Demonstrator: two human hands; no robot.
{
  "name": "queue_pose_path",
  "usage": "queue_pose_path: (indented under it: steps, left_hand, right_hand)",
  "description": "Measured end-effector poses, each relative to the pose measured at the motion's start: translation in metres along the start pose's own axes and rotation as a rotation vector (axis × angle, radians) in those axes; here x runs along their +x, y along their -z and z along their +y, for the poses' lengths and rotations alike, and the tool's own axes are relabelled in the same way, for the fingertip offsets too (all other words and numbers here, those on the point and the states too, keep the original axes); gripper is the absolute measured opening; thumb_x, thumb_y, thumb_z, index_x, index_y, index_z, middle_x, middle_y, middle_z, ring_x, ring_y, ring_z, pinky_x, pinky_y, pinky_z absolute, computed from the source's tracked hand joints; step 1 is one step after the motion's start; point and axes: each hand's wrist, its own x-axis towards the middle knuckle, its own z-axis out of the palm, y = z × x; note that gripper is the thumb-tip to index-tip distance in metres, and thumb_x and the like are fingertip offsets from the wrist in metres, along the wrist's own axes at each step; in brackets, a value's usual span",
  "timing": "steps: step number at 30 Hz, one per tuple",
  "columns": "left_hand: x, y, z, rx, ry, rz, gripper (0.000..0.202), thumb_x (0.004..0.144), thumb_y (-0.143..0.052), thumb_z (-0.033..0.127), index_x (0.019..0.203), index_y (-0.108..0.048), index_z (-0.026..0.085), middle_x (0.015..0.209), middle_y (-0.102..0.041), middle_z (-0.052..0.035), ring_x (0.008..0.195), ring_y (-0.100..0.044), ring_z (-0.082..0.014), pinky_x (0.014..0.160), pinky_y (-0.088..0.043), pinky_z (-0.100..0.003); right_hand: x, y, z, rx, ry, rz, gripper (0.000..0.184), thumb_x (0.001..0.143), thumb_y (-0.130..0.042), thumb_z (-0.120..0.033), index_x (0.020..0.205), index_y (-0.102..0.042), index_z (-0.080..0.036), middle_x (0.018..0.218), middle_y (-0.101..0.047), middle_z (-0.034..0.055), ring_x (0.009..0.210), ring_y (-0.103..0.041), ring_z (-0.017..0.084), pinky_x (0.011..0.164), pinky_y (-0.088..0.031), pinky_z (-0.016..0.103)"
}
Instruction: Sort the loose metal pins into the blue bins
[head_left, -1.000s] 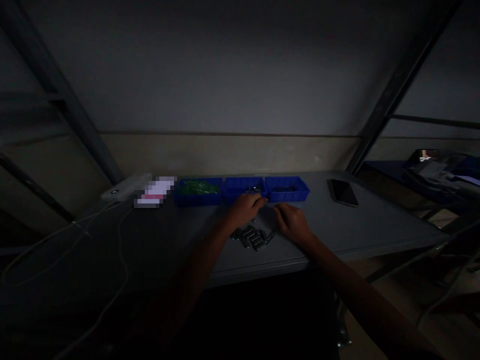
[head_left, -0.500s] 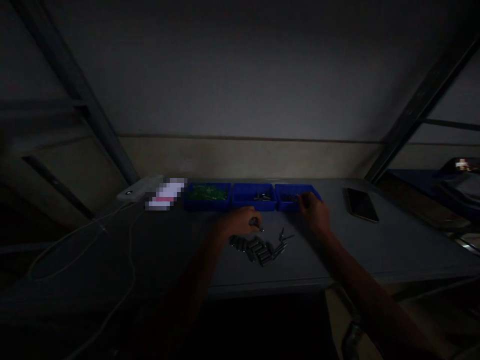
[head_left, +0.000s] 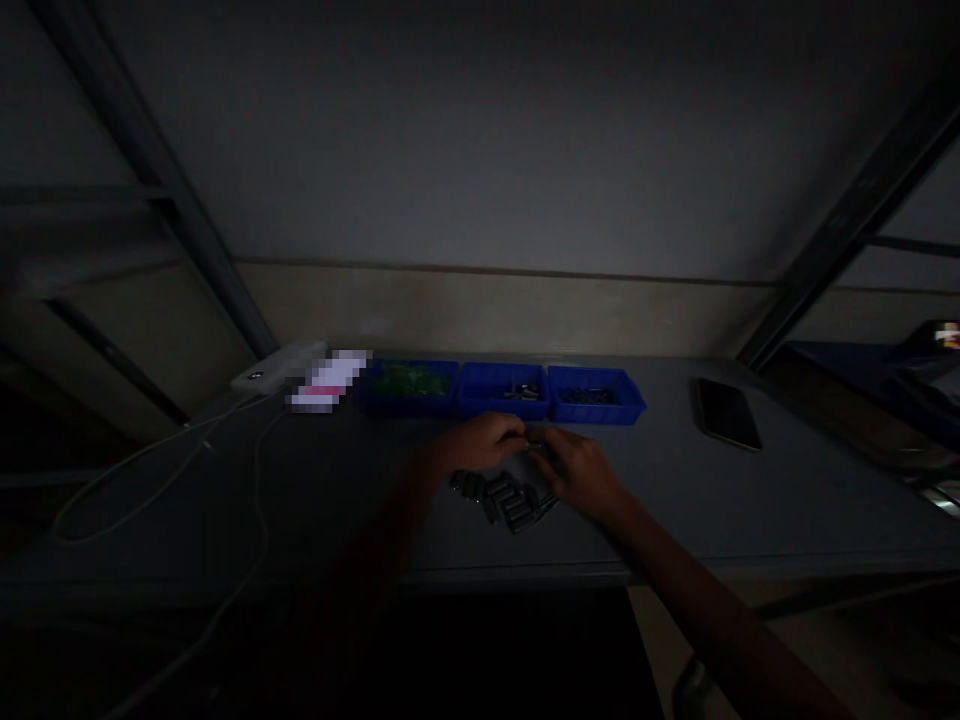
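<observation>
Returning from the one-o'clock blue plastic bin (head_left: 596, 396), the right hand (head_left: 579, 472) is joining the left hand (head_left: 484, 445), both pinching a small metal part (head_left: 534, 444).

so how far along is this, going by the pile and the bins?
Looks done: the left blue bin holds green parts, and the middle bin and right bin hold small dark ones. In hand: left hand and right hand meet at a small metal piece; the grip is too dark to tell. Remaining: a pile of dark cylinders lies on the table by the hands.
</observation>
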Motion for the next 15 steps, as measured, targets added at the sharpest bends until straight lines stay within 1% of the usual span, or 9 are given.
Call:
queue_pose_path:
  steps: [2,4,6,9,12,15]
  left_hand:
    - [0.001,0.0,0.003,-0.012,0.004,0.001,0.021,0.086,-0.043,0.027,0.083,-0.06,0.015,0.081,-0.064,-0.0014,0.074,-0.057,-0.0128,0.066,-0.042,-0.021]
    - [0.001,0.0,0.005,-0.029,0.014,0.037,0.024,0.087,-0.041,0.027,0.083,-0.061,0.015,0.082,-0.065,-0.0026,0.077,-0.058,-0.0138,0.069,-0.043,-0.023]
    - [0.001,0.001,0.006,-0.052,-0.005,0.112,0.025,0.087,-0.04,0.025,0.085,-0.062,0.015,0.086,-0.066,-0.004,0.082,-0.06,-0.0149,0.074,-0.044,-0.025]
    - [-0.001,0.003,0.006,-0.072,-0.083,0.243,0.021,0.085,-0.041,0.019,0.094,-0.061,0.016,0.094,-0.066,-0.0051,0.087,-0.06,-0.0147,0.079,-0.045,-0.027]
    - [-0.003,0.006,0.004,-0.041,-0.152,0.354,0.024,0.078,-0.048,0.01,0.099,-0.058,0.017,0.095,-0.065,-0.004,0.087,-0.059,-0.0141,0.08,-0.046,-0.028]
    - [-0.004,0.008,0.001,-0.004,-0.169,0.455,0.026,0.073,-0.057,0.011,0.098,-0.058,0.017,0.093,-0.064,-0.0041,0.086,-0.058,-0.0148,0.08,-0.047,-0.029]
  right_hand:
    - [-0.001,0.001,0.001,0.01,0.003,0.021,0.018,0.088,-0.044,-0.025,0.101,-0.055,-0.019,0.094,-0.067,0.007,0.08,-0.064,0.017,0.07,-0.045,0.025]
    - [-0.002,0.001,0.001,0.001,-0.028,0.051,0.019,0.089,-0.043,-0.028,0.099,-0.056,-0.018,0.088,-0.067,0.0076,0.076,-0.063,0.017,0.068,-0.045,0.026]
    - [0.0,-0.002,-0.001,-0.004,-0.09,0.088,0.022,0.09,-0.041,-0.031,0.096,-0.057,-0.017,0.083,-0.067,0.0075,0.073,-0.063,0.018,0.065,-0.044,0.026]
    - [0.01,-0.007,-0.002,0.048,-0.161,0.115,0.027,0.091,-0.037,-0.033,0.089,-0.059,-0.018,0.078,-0.066,0.0062,0.069,-0.062,0.018,0.062,-0.041,0.025]
    - [0.026,-0.012,-0.002,0.143,-0.199,0.142,0.035,0.092,-0.032,-0.037,0.077,-0.058,-0.019,0.068,-0.064,0.0041,0.059,-0.058,0.015,0.057,-0.038,0.024]
    - [0.04,-0.015,-0.003,0.237,-0.242,0.222,0.039,0.091,-0.03,-0.041,0.069,-0.054,-0.019,0.06,-0.059,0.0023,0.054,-0.054,0.014,0.052,-0.035,0.024]
